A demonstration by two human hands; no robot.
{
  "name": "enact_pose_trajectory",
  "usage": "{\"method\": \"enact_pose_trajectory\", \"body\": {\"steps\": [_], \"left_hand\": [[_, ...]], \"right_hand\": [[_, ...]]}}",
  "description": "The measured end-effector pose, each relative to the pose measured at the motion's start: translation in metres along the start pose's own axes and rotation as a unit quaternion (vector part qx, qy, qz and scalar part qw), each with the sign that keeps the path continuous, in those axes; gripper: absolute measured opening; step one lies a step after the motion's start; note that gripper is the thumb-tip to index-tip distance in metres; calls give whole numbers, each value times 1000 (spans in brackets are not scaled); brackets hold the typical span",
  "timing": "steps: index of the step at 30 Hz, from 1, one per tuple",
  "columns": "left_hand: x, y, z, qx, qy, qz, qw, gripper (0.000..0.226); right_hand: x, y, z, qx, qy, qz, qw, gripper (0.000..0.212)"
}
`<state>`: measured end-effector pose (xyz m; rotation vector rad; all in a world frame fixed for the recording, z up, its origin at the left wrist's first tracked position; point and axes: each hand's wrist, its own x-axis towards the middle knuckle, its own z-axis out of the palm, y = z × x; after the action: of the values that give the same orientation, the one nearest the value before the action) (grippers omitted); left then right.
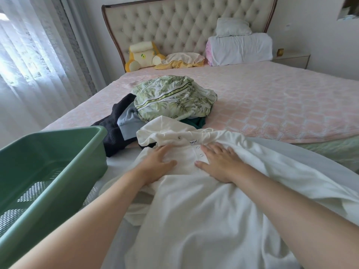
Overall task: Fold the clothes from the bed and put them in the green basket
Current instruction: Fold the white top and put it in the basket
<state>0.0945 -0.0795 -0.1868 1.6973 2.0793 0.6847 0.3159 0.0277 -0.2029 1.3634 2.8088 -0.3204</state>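
Note:
A white polo shirt [194,200] lies spread front-up on the near end of the bed, collar away from me. My left hand [155,162] rests flat on its chest left of the button placket. My right hand [219,164] presses flat to the right of the placket. Both hands have straight fingers. Behind the shirt sits a heap of unfolded clothes: a green leaf-print garment [174,98] on top, a black one [114,127], a light blue one [128,121] and a dark green one [196,121]. The green basket [64,171] stands on the bed at my left, with nothing visible inside.
The bed has a pink quilted cover [272,105]. At the tufted headboard [184,26] lie a yellow plush toy [143,55], a small cushion [182,60] and stacked white pillows [240,47]. A curtained window [29,65] is on the left, a nightstand [291,59] at the right.

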Motion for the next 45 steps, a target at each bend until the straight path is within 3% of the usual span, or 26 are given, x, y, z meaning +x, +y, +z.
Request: {"method": "enact_pose_trajectory", "body": {"steps": [5,9,11,14,17,18,22,27,30,33,35,37,39,41,43,45], "left_hand": [[-22,-4,-8,73,90,35,993,45],[-53,1,-17,98,182,152,966,25],[-74,4,-20,124,212,200,949,19],[-109,1,-23,138,185,219,948,14],[-140,-14,-19,141,81,161,973,19],[-147,-19,-19,137,36,136,981,25],[-167,-32,-25,107,-10,183,977,46],[-181,-23,-36,148,-8,144,979,38],[-174,-14,-52,268,-17,37,963,35],[-177,-2,-62,436,-47,-63,896,27],[-176,2,-62,473,-74,-99,872,28],[-171,5,-57,436,-73,-89,893,25],[-169,8,-46,291,-47,-38,955,23],[-177,18,-33,131,-61,22,989,19],[-186,25,-25,59,-126,61,988,21],[-188,28,-24,62,-181,63,980,28]], "right_hand": [[3,-2,-4,-65,18,-11,998,83],[-9,-31,-17,-178,75,-38,980,65],[-21,-54,-27,-160,100,-89,978,47],[-47,-96,-46,-41,106,-141,983,25],[-85,-135,-54,67,39,-169,983,4],[-98,-143,-52,87,7,-169,982,9],[-144,-162,-40,85,-114,-147,979,50],[-170,-155,-30,-19,-157,-145,977,91],[-179,-138,-21,-29,-125,-137,982,76],[-180,-118,-22,20,-70,-106,992,51],[-174,-108,-26,62,-61,-82,993,41],[-168,-104,-26,68,-58,-79,993,28],[-164,-107,-23,76,-43,-79,993,13],[-162,-111,-24,155,-17,-58,986,15],[-158,-110,-27,261,8,-20,965,26],[-155,-104,-34,332,37,18,942,30]]}}
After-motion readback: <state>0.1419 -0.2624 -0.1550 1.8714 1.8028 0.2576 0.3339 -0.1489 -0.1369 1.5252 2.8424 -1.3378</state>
